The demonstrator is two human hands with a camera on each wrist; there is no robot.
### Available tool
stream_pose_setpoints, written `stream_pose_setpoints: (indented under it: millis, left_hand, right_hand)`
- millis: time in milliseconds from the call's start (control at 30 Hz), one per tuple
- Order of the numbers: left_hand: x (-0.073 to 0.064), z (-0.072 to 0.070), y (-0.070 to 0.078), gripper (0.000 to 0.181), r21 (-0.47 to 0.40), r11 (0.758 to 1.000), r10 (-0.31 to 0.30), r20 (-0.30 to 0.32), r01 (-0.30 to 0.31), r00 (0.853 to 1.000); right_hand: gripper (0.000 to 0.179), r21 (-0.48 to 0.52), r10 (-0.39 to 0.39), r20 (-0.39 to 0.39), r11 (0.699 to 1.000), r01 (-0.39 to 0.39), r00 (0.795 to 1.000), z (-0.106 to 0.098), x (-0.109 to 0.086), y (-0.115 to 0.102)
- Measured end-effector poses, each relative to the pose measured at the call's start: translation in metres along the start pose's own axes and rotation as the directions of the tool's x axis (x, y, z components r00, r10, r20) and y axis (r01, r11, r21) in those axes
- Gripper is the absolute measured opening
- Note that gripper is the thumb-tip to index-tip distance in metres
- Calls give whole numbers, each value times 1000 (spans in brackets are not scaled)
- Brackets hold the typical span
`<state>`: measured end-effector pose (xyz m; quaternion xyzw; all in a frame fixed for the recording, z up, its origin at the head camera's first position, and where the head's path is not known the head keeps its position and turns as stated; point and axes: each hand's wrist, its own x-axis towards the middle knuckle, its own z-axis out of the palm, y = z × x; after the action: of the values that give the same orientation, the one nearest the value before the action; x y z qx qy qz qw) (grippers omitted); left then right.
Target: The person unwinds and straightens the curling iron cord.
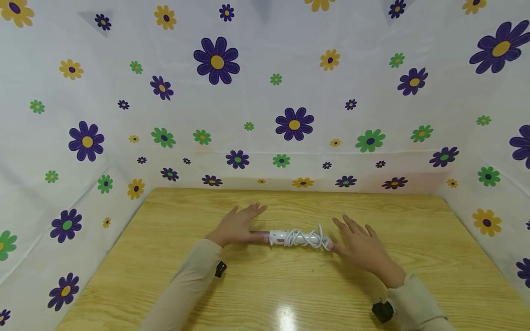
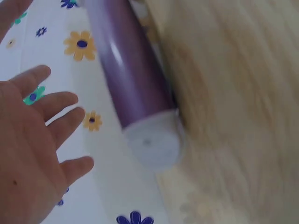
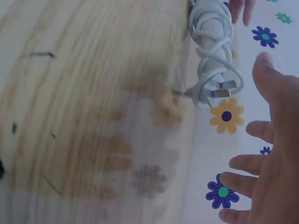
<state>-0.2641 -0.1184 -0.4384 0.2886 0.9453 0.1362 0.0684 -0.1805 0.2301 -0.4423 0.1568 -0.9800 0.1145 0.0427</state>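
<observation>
The curling iron (image 1: 296,237) is laid left-right on the table (image 1: 265,294); the left hand (image 1: 237,225) and right hand (image 1: 364,248) are spread flat at either end, nothing gripped

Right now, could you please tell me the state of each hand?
Left hand: open, holding nothing, beside the curling iron.
Right hand: open, holding nothing.

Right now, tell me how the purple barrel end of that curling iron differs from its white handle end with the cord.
The purple barrel end is smooth, glossy and bare; the white handle end is wrapped in coils of white cord, whose plug lies at its tip. The barrel end lies by the left hand, the handle end by the right hand. Both are parts of one rod lying flat on the wooden table, and both hands have spread fingers.
</observation>
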Motion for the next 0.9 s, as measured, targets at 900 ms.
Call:
stream_pose_setpoints:
  millis: [900]
  left_hand:
    - [13, 25, 2, 58, -424, 902, 3, 192, 80, 981]
  right_hand:
    - [41, 674, 72, 236, 706, -217, 969, 21, 4, 7]
